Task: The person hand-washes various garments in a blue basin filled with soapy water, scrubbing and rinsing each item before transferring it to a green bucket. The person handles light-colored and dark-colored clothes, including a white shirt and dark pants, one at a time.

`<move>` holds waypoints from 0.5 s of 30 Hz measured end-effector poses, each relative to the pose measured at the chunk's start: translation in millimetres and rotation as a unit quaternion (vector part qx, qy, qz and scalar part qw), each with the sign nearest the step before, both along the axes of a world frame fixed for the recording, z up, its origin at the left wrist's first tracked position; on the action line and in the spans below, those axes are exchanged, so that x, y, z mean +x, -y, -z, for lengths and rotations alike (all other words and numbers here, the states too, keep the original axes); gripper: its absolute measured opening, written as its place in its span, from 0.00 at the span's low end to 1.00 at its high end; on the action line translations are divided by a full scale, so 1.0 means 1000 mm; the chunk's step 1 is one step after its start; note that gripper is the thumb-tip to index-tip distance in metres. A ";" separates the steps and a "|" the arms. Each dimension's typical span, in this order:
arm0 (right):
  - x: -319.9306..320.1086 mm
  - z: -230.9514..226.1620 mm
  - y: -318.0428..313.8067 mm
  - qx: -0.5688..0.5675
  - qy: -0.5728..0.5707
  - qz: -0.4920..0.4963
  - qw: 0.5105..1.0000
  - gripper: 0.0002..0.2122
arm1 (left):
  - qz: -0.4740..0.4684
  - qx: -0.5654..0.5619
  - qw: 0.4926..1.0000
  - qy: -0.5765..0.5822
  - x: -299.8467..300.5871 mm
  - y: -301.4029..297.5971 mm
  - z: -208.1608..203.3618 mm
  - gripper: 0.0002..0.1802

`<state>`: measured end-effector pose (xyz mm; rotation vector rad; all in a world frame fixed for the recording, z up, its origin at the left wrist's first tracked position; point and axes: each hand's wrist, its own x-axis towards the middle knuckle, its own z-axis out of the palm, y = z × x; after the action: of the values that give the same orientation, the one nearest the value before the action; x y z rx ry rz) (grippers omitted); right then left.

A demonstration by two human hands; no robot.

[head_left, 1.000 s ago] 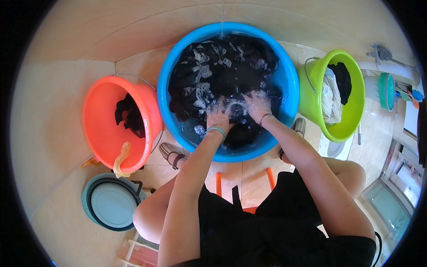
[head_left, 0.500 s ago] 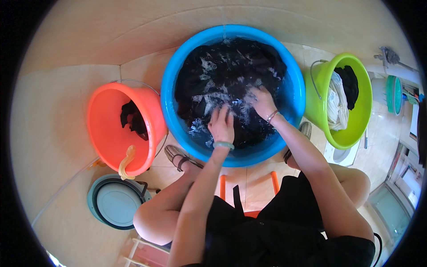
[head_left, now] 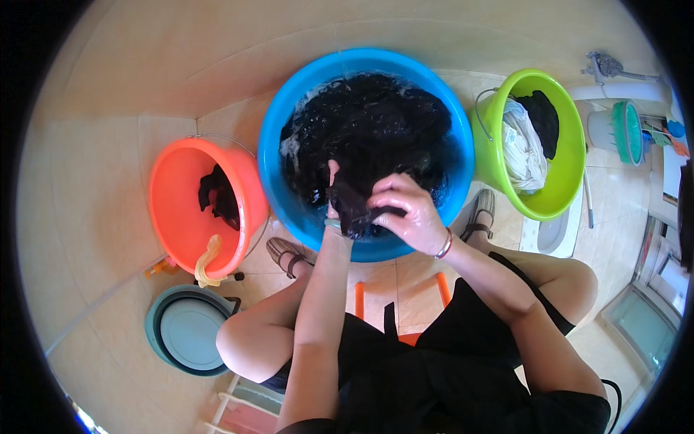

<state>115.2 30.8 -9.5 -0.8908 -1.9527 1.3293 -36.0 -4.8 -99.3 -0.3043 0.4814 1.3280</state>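
Observation:
A large blue basin (head_left: 460, 145) in front of me holds a mass of wet black clothes (head_left: 383, 119) in water. Over its near side, I hold up a bunched piece of black cloth (head_left: 352, 210). My right hand (head_left: 418, 213) pinches the right end of it between thumb and curled fingers. The cloth drapes across most of my left hand (head_left: 333, 173); one digit sticks up beside it, and the other fingers are hidden. Which garment it is, I cannot make out.
On the left stands an orange-red bucket (head_left: 168, 195) with dark cloth inside and a pale yellow glove-like piece (head_left: 210, 260) over its rim. A green bucket (head_left: 571, 170) with white and black clothes is on the right. A grey-blue folding basin (head_left: 191, 333) lies lower left.
Both hands were spread on the soaking clothes; now they are nearer to me, with a piece of black cloth raised between them. The foam on the water has mostly shifted to the left edge.

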 end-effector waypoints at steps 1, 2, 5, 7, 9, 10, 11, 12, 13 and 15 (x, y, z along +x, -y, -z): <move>0.006 0.003 0.002 -0.008 0.002 -0.010 1.000 0.09 | 0.046 -0.064 0.997 -0.002 -0.002 -0.006 -0.006 0.23; 0.007 0.005 0.005 0.003 0.002 -0.031 1.000 0.10 | 0.055 -0.044 0.986 -0.149 -0.006 0.011 0.006 0.19; 0.010 0.014 0.005 0.014 0.018 -0.109 0.994 0.07 | 0.125 -0.079 0.937 -0.315 -0.040 0.046 0.079 0.12; 0.011 0.024 -0.001 -0.071 0.021 -0.163 0.984 0.09 | 0.125 -0.166 0.920 -0.333 -0.056 0.056 0.099 0.14; 0.011 0.030 -0.014 -0.137 0.057 -0.145 0.978 0.12 | 0.178 -0.144 0.835 -0.500 -0.060 0.057 0.094 0.18; 0.014 0.032 -0.026 -0.110 0.150 -0.095 0.978 0.13 | 0.217 -0.100 0.757 -0.609 -0.057 0.051 0.082 0.20; 0.017 0.035 -0.041 -0.083 0.240 -0.046 0.966 0.14 | 0.311 -0.120 0.676 -0.657 -0.057 0.044 0.069 0.23; 0.022 0.052 -0.055 0.012 0.263 0.013 0.965 0.18 | 0.398 -0.139 0.582 -0.695 -0.057 0.033 0.044 0.26; 0.026 0.072 -0.068 0.108 0.285 0.076 0.949 0.23 | 0.478 -0.151 0.478 -0.721 -0.056 0.018 0.018 0.29; 0.011 0.094 -0.088 0.105 0.347 0.106 0.926 0.33 | 0.499 -0.182 0.410 -0.742 -0.061 -0.001 -0.024 0.32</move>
<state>126.5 118.7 -103.1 -1.5580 -2.3601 0.6985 -97.4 -3.9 -75.2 0.9196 2.0695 -0.1541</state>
